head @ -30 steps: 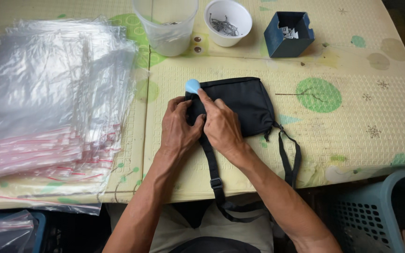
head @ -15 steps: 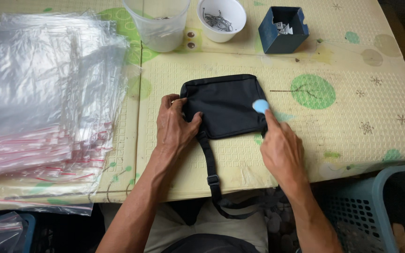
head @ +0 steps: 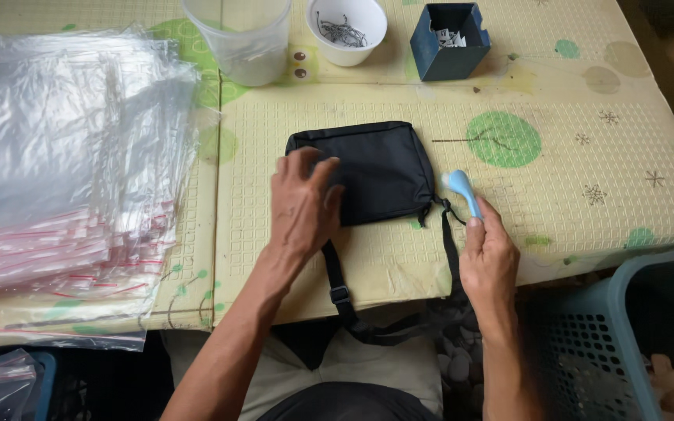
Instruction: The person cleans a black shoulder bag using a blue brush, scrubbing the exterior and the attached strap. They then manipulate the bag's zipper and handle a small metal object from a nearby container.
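A small black bag lies flat on the yellow patterned mat, its black strap hanging over the near table edge. My left hand rests on the bag's left part, fingers spread. My right hand holds a small light-blue tool just right of the bag's lower right corner, its rounded tip pointing up and left.
A thick stack of clear plastic bags covers the left of the table. At the back stand a clear plastic cup, a white bowl of small metal pieces and a dark blue box. A blue-grey basket sits at the lower right.
My right hand has carried the blue tool from the bag's upper left across to its right side and off the bag. My left hand has slid a little right on the bag.
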